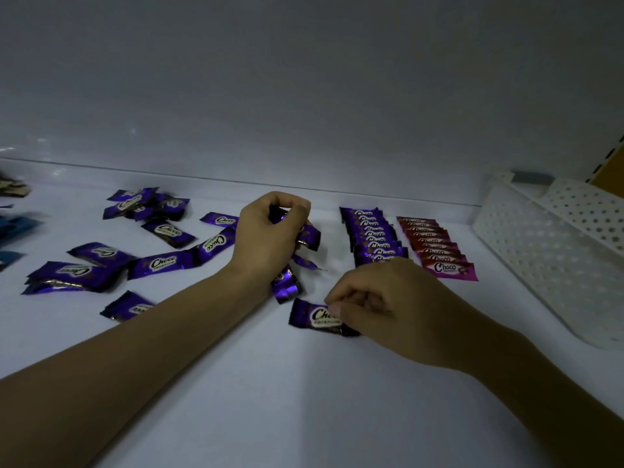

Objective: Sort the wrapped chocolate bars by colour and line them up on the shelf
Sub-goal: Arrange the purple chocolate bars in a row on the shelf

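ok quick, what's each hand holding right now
Left hand: closed on a bunch of purple foil-wrapped chocolate bars.
Right hand: pinching a single purple foil-wrapped bar.

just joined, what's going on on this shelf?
A person is sorting wrapped chocolate bars on a white shelf. The left hand grips a bunch of purple bars, while the right hand pinches a single purple bar lying flat in front. Two neat lines stand at the right: a purple row and, beside it, a red row. Loose purple bars are scattered at the left, not yet lined up.
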